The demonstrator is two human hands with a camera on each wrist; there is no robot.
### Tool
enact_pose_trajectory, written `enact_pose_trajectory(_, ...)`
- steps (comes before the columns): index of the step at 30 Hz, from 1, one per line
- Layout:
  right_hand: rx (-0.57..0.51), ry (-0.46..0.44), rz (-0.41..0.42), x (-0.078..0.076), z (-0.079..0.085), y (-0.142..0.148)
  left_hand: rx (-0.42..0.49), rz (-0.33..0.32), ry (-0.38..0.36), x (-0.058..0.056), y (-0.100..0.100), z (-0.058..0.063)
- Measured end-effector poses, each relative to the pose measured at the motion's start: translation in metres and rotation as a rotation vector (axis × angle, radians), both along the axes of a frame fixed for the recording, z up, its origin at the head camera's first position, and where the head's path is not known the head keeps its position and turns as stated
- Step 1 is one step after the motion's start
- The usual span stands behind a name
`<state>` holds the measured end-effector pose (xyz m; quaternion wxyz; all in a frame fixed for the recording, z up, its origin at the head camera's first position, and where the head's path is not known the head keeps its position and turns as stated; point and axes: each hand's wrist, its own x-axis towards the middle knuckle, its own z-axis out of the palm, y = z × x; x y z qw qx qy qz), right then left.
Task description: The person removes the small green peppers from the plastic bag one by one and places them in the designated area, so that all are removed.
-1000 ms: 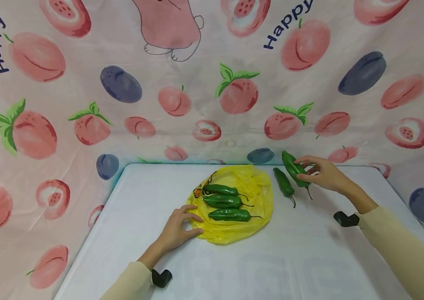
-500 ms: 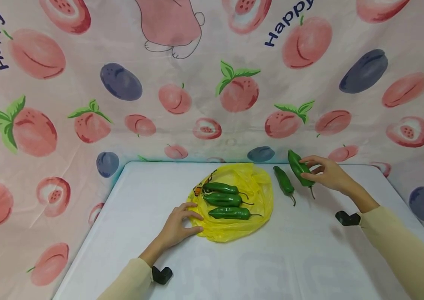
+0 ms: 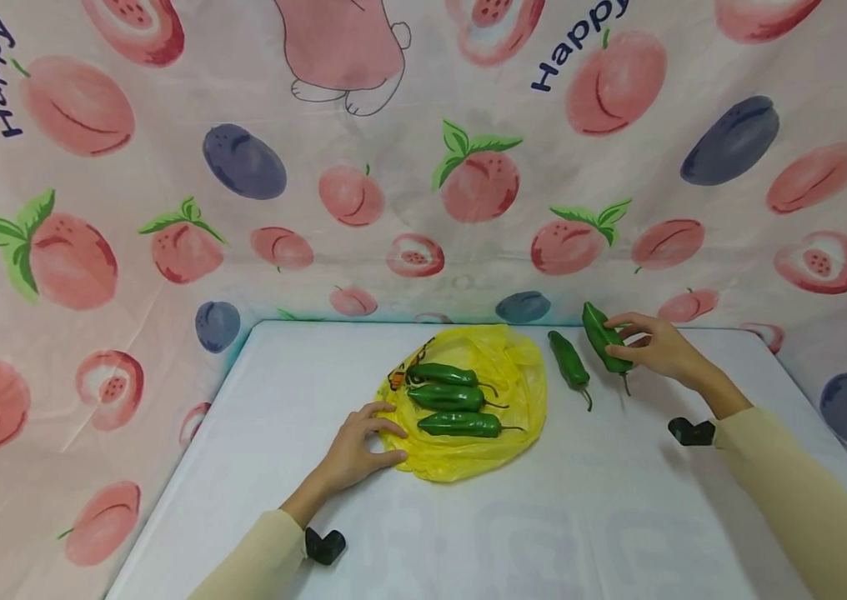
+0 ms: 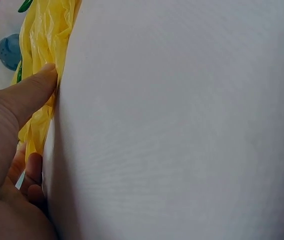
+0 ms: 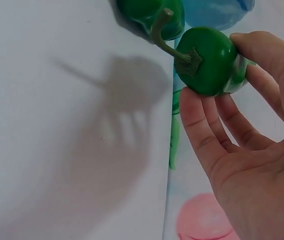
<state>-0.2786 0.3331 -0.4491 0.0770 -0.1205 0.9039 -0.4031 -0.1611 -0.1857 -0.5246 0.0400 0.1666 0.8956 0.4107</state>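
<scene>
Between the thumb and fingers of my right hand point(image 3: 659, 348) is a green pepper point(image 3: 603, 337), pinched and held clear of the table with its stem down. In the right wrist view, the stem end of this pepper point(image 5: 207, 60) faces the camera and its shadow falls on the tabletop. Another green pepper point(image 3: 569, 363) lies just left of it. My left hand point(image 3: 354, 446) touches the left edge of a yellow plastic bag point(image 3: 453, 467), thumb and fingers spread apart. Three green peppers point(image 3: 453, 398) lie side by side on the bag, stems to the right.
A white table point(image 3: 513, 533) spreads under everything. Behind it hangs a fruit-printed cloth point(image 3: 393, 150), close to the held pepper at the table's back edge point(image 3: 333, 322). Each wrist wears a small black device, one on the left point(image 3: 325, 546) and one on the right point(image 3: 691, 432).
My right hand has carried the pepper a little to the right, widening the gap to the pepper beside it. My left hand stays at the bag's edge.
</scene>
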Motion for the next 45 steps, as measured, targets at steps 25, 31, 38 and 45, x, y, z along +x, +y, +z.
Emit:
enact_pose_trajectory(25,-0.066,-0.087,-0.047,-0.006,-0.027,-0.004,-0.001,0.000,-0.002,0.000,0.001,0.001)
enact_pose_trajectory(31,-0.073,-0.090,-0.064,-0.006,-0.033,-0.005,-0.003,0.003,0.000,0.000,0.001,0.001)
enact_pose_trajectory(38,-0.077,-0.090,-0.059,-0.004,-0.035,-0.008,-0.008,0.005,0.004,0.000,0.001,0.001)
enact_pose_trajectory(45,-0.063,-0.098,-0.062,-0.004,-0.034,-0.011,-0.008,0.004,0.014,-0.001,0.001,-0.001)
